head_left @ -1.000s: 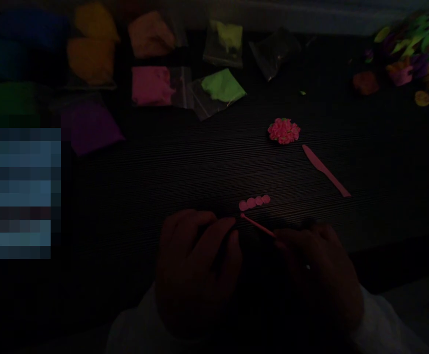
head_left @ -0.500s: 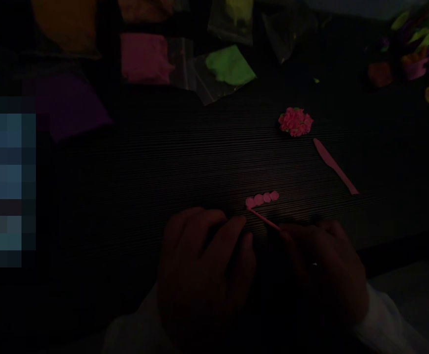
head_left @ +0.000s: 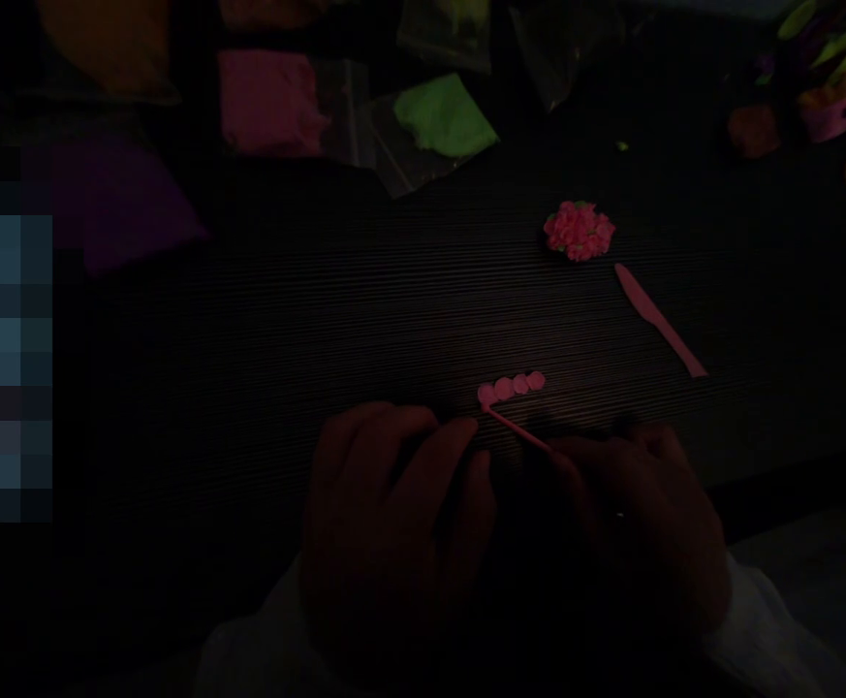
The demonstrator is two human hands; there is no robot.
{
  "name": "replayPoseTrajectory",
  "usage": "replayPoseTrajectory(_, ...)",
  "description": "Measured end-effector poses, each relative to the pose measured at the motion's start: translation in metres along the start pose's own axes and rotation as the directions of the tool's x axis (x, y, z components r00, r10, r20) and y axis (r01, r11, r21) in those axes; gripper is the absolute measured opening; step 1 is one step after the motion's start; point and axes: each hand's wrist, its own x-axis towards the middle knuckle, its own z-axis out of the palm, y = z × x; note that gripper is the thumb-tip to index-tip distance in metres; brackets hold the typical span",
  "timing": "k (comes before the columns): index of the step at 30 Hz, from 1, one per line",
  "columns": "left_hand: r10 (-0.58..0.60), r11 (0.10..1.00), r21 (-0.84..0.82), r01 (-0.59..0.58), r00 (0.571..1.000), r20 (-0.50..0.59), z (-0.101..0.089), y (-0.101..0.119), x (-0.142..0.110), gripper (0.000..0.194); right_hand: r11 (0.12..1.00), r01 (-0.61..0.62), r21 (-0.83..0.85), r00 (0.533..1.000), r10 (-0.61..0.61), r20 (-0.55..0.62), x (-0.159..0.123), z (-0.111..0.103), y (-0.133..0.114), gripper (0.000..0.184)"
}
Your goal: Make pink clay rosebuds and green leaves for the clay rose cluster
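Pink tool (head_left: 517,428): ball tip shifts over the last second from just short of the disc row (head_left: 512,386) to the near edge of its left-end disc (head_left: 486,393), seemingly touching.
Right hand (head_left: 644,523): thumb and fingertips pinch the tool's shaft; the tool's near end is hidden.
Left hand (head_left: 386,523): lies left of the tool; thumb and forefinger slightly apart, nothing seen between; palm underside hidden.
Disc row: four pink discs, edge over edge, laid out flat on the dark table (head_left: 364,320), just beyond the hands.
Disc edges: tool work looks to be at the left end only; too dark to tell which discs are already pressed.
Flower cluster (head_left: 579,231): farther off, right of the row, apart from it; judged fully formed.
Pink knife (head_left: 656,320): lies right, not in use.
Pink bag (head_left: 269,105): far left, clay inside, untouched.
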Motion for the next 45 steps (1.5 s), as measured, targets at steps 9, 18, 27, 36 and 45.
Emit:
replayPoseTrajectory(9,0.026,0.999,0.035,-0.028,0.999,0.035,0.0001,-0.0016,0.0002,0.021,0.998,-0.07,0.005,0.998,0.07,0.006,0.0002,-0.0064,0.0001,0.008)
replayPoseTrajectory(18,0.016,0.999,0.045,-0.017,1.0,0.015,0.0006,-0.0009,0.0017,0.019,0.999,-0.004,0.049,1.0,0.005,-0.004,0.0026,-0.0003,0.0002,0.009)
replayPoseTrajectory(27,0.01,1.0,0.013,-0.011,1.0,0.022,-0.002,0.0007,0.0042,0.014,0.999,-0.004,0.044,1.0,0.004,0.001,0.0023,-0.0011,-0.0007,0.008)
replayPoseTrajectory(36,0.003,1.0,0.02,-0.003,1.0,0.026,0.0012,-0.0009,0.0023,0.017,0.999,-0.02,0.037,0.999,0.021,-0.025,0.0037,-0.0023,-0.0017,0.007)
replayPoseTrajectory(45,-0.005,1.0,0.015,0.004,0.999,0.043,-0.0011,0.0013,0.0044,0.016,0.999,-0.022,0.029,1.0,0.022,-0.002,0.003,-0.0027,0.001,0.009)
